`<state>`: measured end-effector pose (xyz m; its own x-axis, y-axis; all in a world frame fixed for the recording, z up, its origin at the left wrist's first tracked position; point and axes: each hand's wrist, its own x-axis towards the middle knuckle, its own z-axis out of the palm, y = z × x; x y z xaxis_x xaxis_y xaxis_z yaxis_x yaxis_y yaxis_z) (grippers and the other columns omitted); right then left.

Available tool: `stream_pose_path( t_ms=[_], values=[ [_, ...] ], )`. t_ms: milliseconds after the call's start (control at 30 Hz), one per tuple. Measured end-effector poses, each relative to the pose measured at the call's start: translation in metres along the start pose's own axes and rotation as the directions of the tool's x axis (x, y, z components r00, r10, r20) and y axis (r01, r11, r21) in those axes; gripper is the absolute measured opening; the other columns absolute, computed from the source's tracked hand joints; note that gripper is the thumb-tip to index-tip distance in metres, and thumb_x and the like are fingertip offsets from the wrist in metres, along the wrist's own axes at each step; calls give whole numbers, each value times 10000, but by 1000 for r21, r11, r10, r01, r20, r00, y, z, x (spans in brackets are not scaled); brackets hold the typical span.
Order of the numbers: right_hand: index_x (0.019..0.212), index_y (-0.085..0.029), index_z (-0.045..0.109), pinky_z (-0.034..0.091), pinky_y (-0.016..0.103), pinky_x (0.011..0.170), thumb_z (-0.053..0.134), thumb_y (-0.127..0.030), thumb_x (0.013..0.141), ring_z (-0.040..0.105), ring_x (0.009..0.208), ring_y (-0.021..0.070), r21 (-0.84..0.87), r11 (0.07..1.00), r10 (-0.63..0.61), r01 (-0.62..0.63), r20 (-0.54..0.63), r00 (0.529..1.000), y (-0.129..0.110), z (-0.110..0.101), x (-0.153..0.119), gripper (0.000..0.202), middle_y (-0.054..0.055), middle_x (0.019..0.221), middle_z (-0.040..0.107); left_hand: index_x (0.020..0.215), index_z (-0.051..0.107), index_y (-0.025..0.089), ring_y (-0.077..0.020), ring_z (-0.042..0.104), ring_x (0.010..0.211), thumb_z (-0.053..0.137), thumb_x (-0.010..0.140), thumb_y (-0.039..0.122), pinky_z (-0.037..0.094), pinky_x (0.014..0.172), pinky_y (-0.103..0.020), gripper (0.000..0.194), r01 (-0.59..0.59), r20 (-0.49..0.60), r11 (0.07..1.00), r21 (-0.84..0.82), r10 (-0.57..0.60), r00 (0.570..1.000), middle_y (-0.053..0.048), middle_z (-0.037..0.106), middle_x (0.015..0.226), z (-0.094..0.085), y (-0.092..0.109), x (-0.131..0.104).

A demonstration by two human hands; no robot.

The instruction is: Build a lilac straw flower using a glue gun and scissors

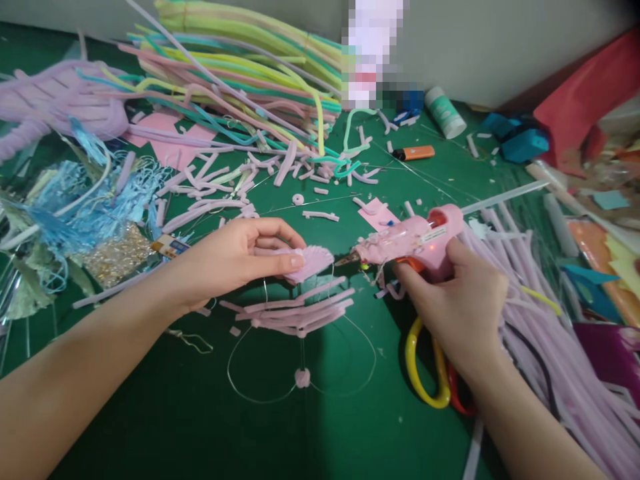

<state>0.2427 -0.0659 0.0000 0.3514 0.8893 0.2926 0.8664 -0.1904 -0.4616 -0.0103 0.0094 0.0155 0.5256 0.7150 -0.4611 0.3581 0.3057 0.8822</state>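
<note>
My left hand (255, 257) pinches a pale lilac, ribbed piece (318, 261) between thumb and fingers. It seems joined to a thin wire frame (374, 357) below. Several lilac pipe-cleaner strips (280, 317) lie across that frame, and a small lilac knot (303, 379) sits at its lower middle. In my right hand (453, 300) is a pink hot glue gun (400, 243), with fingers wrapped round its handle and a small light glowing on its side. The nozzle points left, very near the ribbed piece's right tip; whether they touch I cannot tell.
Yellow-and-red-handled scissors (433, 373) lie under my right wrist. Cut lilac bits (215, 180) scatter behind my left hand, before a bundle of coloured pipe cleaners (240, 60). Blue tassels (75, 200), an orange lighter (417, 153) and long lilac pipe cleaners (540, 333) surround the work.
</note>
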Motion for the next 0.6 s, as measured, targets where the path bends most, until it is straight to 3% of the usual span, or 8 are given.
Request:
stream_pose_path(
  t_ms=[600],
  values=[
    [561,-270,290,220,290,470,630,-366,655,291,433,110,-29,1000,9,-8,12,1000,-1,0,0,366,-73,468,334,909,691,251,-105,726,759,751,820,360,563,682,-141,153,1,9,1000,6,-1,1000,62,755,774,1,2,0]
  ],
)
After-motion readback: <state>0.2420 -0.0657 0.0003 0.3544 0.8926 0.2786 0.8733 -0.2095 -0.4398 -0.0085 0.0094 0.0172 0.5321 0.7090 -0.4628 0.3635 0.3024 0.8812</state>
